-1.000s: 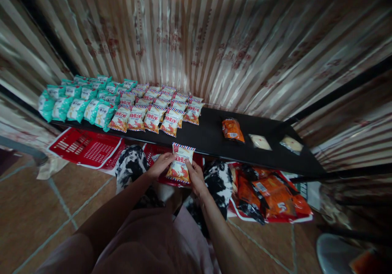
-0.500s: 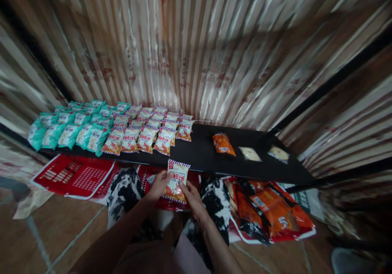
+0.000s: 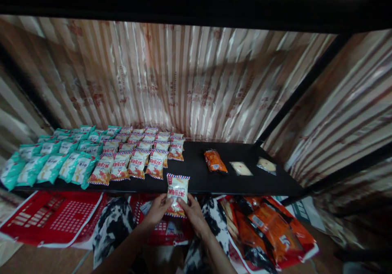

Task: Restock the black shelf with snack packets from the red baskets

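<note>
Between my two hands is a white and orange snack bag [image 3: 177, 192] with striped ends, held upright just in front of the shelf edge. My left hand [image 3: 159, 209] grips its left side, thumb on the front. On the right side my right hand [image 3: 192, 212] pinches it the same way, with the fingers behind the bag hidden. Beyond the hands, rows of matching snack bags [image 3: 137, 163] stand on the black shelf [image 3: 186, 170]. Several teal snack bags [image 3: 52, 168] fill the shelf's left end.
An orange packet [image 3: 215, 161] and two flat pale packets, one nearer [image 3: 240, 168] and one farther [image 3: 266, 165], lie on the shelf's right part. Red baskets sit below: one left [image 3: 58, 212], one between the knees, one right with orange packages [image 3: 272, 229]. A dark upper shelf [image 3: 196, 4] hangs overhead.
The view has tilted up, bringing the upper shelf into sight. Both hands still hold the same snack bag, now more upright in front of the shelf edge.
</note>
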A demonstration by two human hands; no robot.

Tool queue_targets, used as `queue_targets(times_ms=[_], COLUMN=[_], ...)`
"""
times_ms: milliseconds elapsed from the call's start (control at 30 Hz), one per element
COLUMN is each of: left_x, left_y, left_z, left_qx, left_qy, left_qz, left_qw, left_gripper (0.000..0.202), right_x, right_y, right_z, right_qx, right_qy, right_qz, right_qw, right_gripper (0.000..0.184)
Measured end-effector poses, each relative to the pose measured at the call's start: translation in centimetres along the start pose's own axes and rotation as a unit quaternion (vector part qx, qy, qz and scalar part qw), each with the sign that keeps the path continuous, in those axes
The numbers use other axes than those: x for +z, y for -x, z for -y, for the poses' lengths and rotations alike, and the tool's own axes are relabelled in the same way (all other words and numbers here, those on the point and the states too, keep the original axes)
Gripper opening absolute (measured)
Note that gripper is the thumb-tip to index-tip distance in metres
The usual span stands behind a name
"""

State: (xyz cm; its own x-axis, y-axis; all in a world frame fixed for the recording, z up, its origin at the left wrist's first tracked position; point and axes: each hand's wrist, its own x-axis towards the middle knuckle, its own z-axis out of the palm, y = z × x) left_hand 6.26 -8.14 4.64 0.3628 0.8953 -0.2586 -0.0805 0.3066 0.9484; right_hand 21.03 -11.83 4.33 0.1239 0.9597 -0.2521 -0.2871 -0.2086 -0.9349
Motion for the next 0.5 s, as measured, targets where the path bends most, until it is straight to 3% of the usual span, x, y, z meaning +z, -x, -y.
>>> queue_targets(times_ms=[100, 267, 500], left_x=[-0.1, 0.4, 1.2], left_y=[-0.7, -2.2, -3.8], left_z=[0.0, 0.1, 0.2], left_qx=[0.007, 0.025, 0.048], left_qy=[0.007, -0.002, -0.074], left_qz=[0.003, -0.037, -0.025], left_qw=[1.000, 0.999, 0.996], left_gripper=[0.050, 0.051, 0.052], right_x=[0.1, -0.1, -1.4], right_y=[-0.3, -0.3, -1.3], right_z=[0.2, 1.4, 2.8], right_qx=[-0.001, -0.022, -0.019], right_qy=[0.002, 0.027, 0.090], right_qz=[0.007, 0.035, 0.002], right_qw=[1.000, 0.999, 0.996], right_gripper=[0.053, 0.054, 0.057])
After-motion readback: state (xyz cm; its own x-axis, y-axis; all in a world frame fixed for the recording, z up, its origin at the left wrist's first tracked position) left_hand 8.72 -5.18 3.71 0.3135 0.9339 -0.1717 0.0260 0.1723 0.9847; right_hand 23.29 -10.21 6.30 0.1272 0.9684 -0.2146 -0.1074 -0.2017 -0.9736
